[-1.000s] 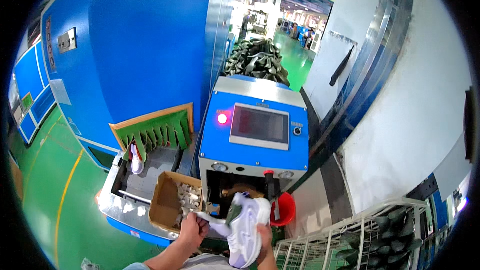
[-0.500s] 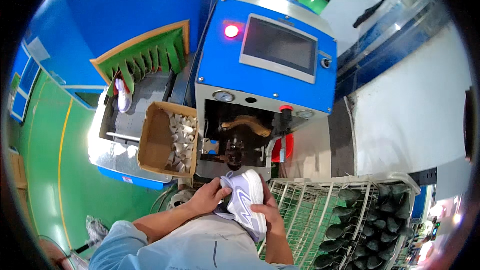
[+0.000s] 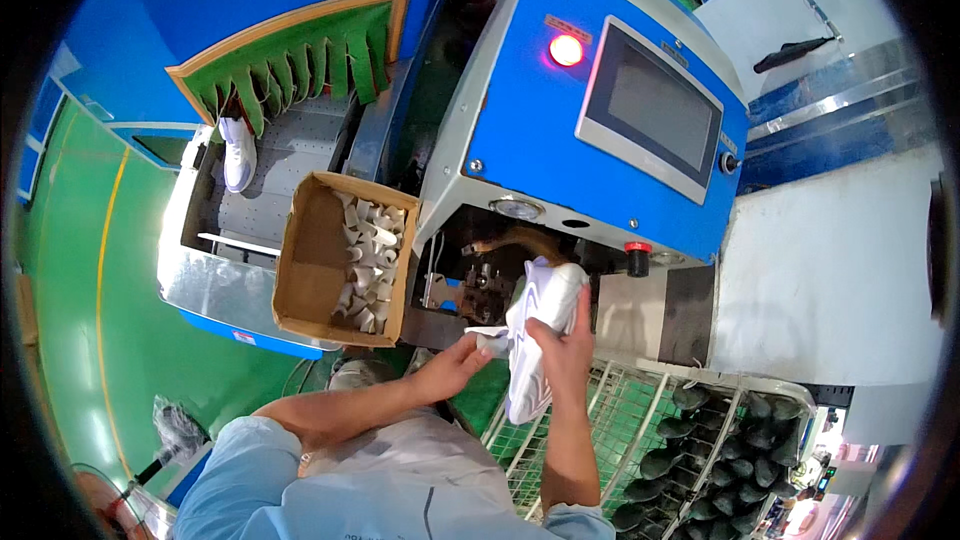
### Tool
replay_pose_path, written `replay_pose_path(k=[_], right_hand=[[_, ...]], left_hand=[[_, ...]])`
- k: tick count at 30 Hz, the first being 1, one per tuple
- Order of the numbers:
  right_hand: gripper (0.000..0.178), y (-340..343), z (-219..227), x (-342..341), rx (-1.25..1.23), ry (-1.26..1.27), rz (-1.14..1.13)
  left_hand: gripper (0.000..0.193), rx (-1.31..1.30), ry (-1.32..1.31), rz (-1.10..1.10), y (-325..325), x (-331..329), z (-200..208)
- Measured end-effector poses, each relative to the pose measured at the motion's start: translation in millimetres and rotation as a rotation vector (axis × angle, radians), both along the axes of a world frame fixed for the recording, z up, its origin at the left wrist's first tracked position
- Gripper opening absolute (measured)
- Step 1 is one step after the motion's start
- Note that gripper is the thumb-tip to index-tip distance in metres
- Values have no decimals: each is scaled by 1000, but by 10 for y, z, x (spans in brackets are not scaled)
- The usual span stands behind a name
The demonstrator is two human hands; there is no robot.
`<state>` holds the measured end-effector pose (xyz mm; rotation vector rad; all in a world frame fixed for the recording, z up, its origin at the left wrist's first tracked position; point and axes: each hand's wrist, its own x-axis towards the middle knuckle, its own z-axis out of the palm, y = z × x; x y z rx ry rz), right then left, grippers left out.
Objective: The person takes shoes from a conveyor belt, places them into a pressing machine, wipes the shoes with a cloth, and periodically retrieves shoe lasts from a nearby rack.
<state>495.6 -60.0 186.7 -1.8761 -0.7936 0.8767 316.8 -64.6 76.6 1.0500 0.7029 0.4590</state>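
Observation:
A white and lavender sneaker is held upright on its side, just before the mouth of a blue machine. My right hand is closed round its sole side, thumb across it. Left of the shoe, my left hand pinches a small pale curved piece beside the shoe's opening. Whether that piece belongs to the shoe or is loose, I cannot make out. Behind the shoe, the machine's metal fixture is partly covered.
At the left, a cardboard box holds several white curved pieces. Beyond it, another sneaker lies on a conveyor under a green strip curtain. A wire rack with dark shoe-shaped forms stands at the lower right.
The sneaker has moved up from my lap toward the machine and turned. My left hand has shifted from the shoe to the pale piece. The view has moved closer to the machine.

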Motion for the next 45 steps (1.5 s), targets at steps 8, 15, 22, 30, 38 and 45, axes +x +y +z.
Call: replay_pose_path(k=[8,15,22,30,38,45], right_hand=[[99,425,-81,-330,-541,-819,387],[90,473,-228,-190,-400,-1058,404],[88,277,-374,-191,-124,-1055,267],[75,-592,191,-827,-52,-1011,351],[59,-1429,505,-838,-102,-494,355],[90,-555,-397,-516,-148,448,-114]], left_hand=[[56,78,365,-5,150,-21,-459],[35,-422,127,439,568,-1163,328],[39,-344,353,299,702,-1569,-83],[82,-598,75,-358,605,-710,82],[60,-1007,126,-561,225,-232,362],[58,-813,241,-755,-17,-330,121]])
